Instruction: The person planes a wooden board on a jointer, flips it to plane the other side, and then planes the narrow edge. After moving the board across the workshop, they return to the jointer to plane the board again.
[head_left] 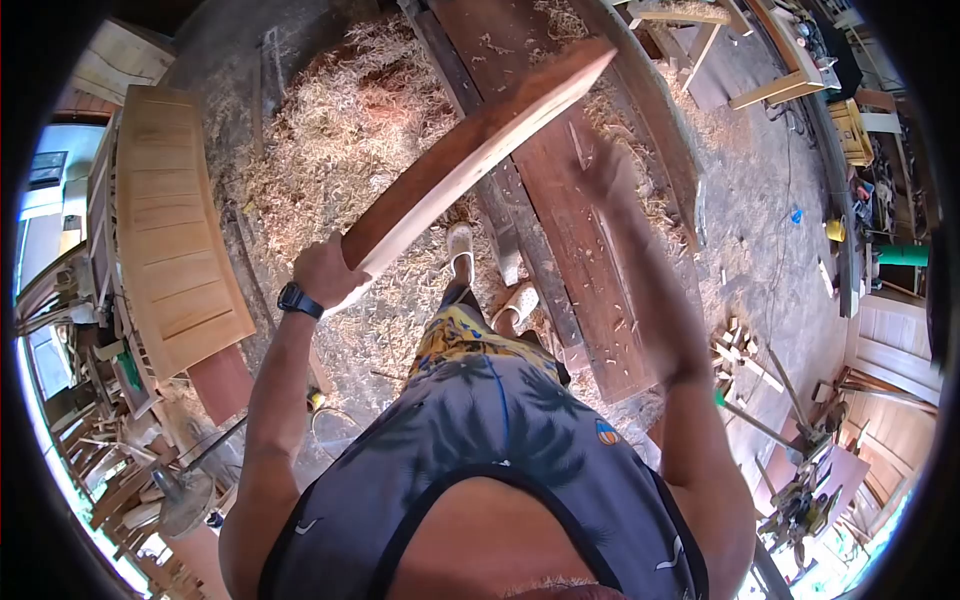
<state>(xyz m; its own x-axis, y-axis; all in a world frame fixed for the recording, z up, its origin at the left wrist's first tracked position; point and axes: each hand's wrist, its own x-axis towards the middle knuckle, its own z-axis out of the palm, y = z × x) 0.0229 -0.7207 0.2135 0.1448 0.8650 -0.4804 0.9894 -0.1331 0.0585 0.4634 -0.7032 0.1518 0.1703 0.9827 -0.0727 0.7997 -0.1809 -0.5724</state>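
A thick plank (470, 148) with a dark reddish-brown face and a pale edge is held up at a slant, its far end towards the upper right. Wrapped round its near end is my left hand (326, 274), with a black watch on the wrist. My right hand (603, 172) is off the plank, over the long brown workbench board (590, 290); motion blur smears its fingers. Whether it touches the board cannot be made out.
Wood shavings (340, 150) cover the floor around my feet. A panelled wooden door (175, 230) leans at the left. At the right are a heap of offcuts (735, 345), a yellow container (834, 230) and wooden frames (775, 95).
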